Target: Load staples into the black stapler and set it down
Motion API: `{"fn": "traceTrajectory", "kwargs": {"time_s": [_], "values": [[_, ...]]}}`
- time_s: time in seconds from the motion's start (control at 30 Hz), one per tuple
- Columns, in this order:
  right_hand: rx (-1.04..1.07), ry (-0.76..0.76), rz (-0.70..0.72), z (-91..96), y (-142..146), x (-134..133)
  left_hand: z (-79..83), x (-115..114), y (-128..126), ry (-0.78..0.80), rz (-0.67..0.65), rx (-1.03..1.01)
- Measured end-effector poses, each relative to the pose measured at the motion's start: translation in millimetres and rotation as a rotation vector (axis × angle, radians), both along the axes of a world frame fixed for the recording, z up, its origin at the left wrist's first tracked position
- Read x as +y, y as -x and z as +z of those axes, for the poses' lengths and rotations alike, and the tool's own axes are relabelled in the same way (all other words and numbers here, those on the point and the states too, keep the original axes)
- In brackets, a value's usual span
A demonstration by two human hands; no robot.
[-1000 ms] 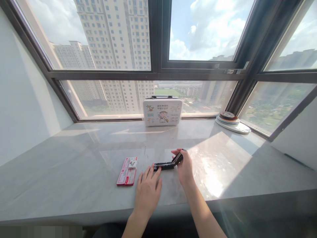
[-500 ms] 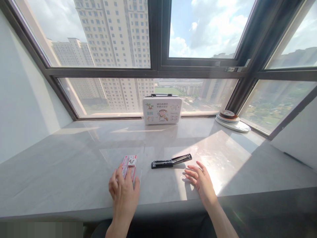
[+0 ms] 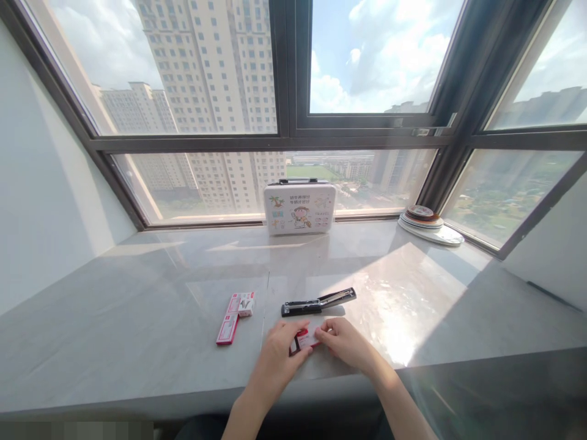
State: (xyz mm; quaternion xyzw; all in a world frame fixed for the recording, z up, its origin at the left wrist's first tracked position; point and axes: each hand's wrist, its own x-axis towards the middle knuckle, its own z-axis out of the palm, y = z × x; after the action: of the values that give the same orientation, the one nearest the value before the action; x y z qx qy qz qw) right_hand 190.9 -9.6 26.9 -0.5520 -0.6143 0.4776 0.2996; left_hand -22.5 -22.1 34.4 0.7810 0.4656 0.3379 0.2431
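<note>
Both of my hands hold one small red and white staple box (image 3: 304, 338) just above the stone sill, near its front edge. My left hand (image 3: 279, 354) pinches the box's left end and my right hand (image 3: 345, 343) pinches its right end. A black stapler (image 3: 317, 302) lies swung open flat on the sill just beyond the box. More red and white staple boxes (image 3: 235, 317) lie to the left of my hands.
A white tin case (image 3: 299, 208) with cartoon pictures stands against the window at the back. A stack of round plates (image 3: 429, 225) sits at the back right corner of the grey stone sill (image 3: 137, 305). Window frames close the far side.
My right hand let go of the stapler, which now lies open. My left hand reached to the pile, took one staple box and brought it to the middle, where both hands hold it.
</note>
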Motion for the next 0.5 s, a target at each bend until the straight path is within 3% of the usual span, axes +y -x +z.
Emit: {"fn": "traceTrajectory", "kwargs": {"time_s": [0.23, 0.37, 0.5], "values": [[-0.222, -0.029, -0.082, 8.7, -47, 0, -12.3, 7, 4, 0.026, 0.026, -0.088], [-0.445, -0.196, -0.177, 29.7, -44, -1, -12.5, 5, 4, 0.007, 0.027, -0.076], [-0.562, -0.340, 0.064, 53.2, -15, 8, -15.6, 7, 3, 0.017, 0.017, -0.086]]}}
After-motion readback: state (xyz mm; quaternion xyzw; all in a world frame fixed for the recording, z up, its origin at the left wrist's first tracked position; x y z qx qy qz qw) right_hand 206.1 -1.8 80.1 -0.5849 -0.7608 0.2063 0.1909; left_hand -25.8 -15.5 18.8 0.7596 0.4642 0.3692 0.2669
